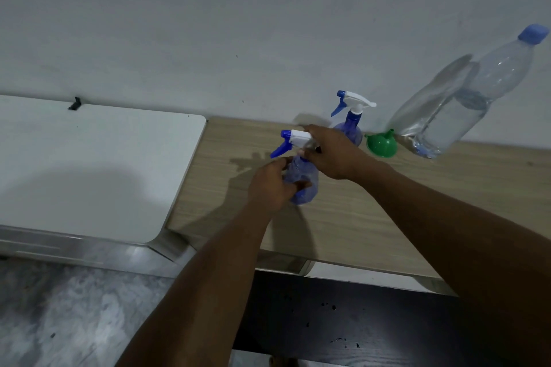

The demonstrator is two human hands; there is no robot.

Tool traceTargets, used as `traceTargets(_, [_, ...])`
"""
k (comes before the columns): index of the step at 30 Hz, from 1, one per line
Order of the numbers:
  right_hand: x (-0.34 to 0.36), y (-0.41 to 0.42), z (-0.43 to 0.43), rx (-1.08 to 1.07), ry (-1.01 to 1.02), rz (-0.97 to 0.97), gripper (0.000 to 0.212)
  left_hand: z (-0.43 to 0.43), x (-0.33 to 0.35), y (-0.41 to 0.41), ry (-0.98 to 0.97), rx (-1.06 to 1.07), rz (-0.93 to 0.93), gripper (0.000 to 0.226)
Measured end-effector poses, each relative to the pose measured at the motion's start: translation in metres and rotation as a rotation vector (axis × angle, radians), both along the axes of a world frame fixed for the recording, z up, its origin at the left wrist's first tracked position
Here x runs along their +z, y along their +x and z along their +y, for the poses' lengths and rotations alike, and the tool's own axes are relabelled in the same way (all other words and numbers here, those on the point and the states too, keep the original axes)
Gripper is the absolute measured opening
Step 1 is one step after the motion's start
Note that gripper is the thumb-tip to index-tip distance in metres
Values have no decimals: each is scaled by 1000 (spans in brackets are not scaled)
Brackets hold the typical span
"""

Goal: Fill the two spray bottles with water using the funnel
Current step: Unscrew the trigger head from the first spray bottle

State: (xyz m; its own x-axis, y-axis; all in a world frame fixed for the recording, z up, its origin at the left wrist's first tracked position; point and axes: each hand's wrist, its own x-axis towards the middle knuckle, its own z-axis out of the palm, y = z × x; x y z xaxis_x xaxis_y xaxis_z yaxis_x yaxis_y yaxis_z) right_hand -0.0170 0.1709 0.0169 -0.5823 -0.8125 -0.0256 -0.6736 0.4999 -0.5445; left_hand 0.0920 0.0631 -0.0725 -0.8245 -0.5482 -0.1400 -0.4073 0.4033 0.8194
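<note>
A blue translucent spray bottle [304,179] with a white and blue trigger head stands near the middle of the wooden table [387,202]. My left hand [272,186] wraps its body. My right hand [325,152] grips the trigger head and neck from above. A second spray bottle [350,125] stands behind, by the wall, with its head on. A green funnel [381,143] lies upside down to its right. A large clear water bottle [465,98] with a blue cap stands at the far right, partly filled.
A white tabletop [89,164] adjoins the wooden table on the left, with a small black clip [76,103] at its back edge. A white wall runs behind. A dark bench or board [357,322] lies below the table's front edge, above a marbled floor.
</note>
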Motion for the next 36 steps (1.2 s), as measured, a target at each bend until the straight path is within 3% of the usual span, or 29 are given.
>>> traceTargets(9, [32, -15, 4, -66, -113, 29, 28, -1, -4, 2, 24, 1, 31, 71])
traceTargets(12, [53, -28, 13, -158, -195, 60, 37, -2, -5, 2, 10, 2, 51, 67])
traceTargets(17, [75, -53, 34, -279, -267, 81, 34, -1, -7, 2, 7, 25, 76, 62])
traceTargets(23, [61, -81, 67, -513, -375, 83, 47, -2, -10, 2, -6, 6, 98, 68])
traceTargets(28, [11, -85, 87, -551, -149, 39, 33, -1, -7, 2, -20, -32, 125, 62])
traceTargets(31, [-35, -69, 85, -522, -20, -97, 29, 0, -7, 1, -24, -41, 123, 60])
traceTargets(36, [-95, -50, 73, -531, 63, -236, 28, 4, -9, -3, -21, -56, 121, 62])
